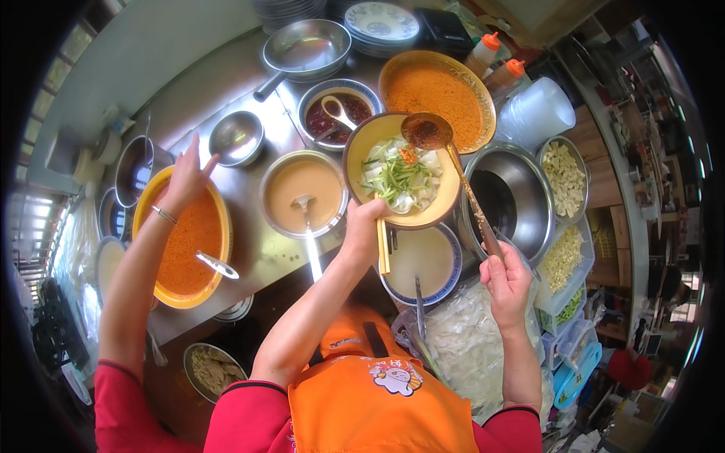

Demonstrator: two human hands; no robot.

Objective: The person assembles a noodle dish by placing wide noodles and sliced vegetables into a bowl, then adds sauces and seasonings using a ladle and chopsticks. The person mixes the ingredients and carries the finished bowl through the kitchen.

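Observation:
My left hand (363, 226) grips the near rim of a yellow bowl (354, 164), with wooden chopsticks (383, 243) also at this hand. White wide noodles (425, 192) lie in the bowl under shredded cucumber (391, 172), with a dab of red chilli paste (408, 155) on top. In my right hand (506, 277) is the handle of a long metal ladle (427, 130). Its head, coated with dark red-brown sauce, hangs over the bowl's right rim. Behind the ladle stands a large yellow basin of orange-red sauce (433, 93). Below the bowl, a blue-rimmed bowl of whitish liquid (425, 260) is partly hidden.
A co-worker's arm (184, 181) reaches in over another basin of orange sauce (192, 243). Around me stand a bowl of tan sauce (294, 181), a steel basin (532, 198), an empty steel bowl (237, 139), squeeze bottles (484, 54) and bagged noodles (470, 340).

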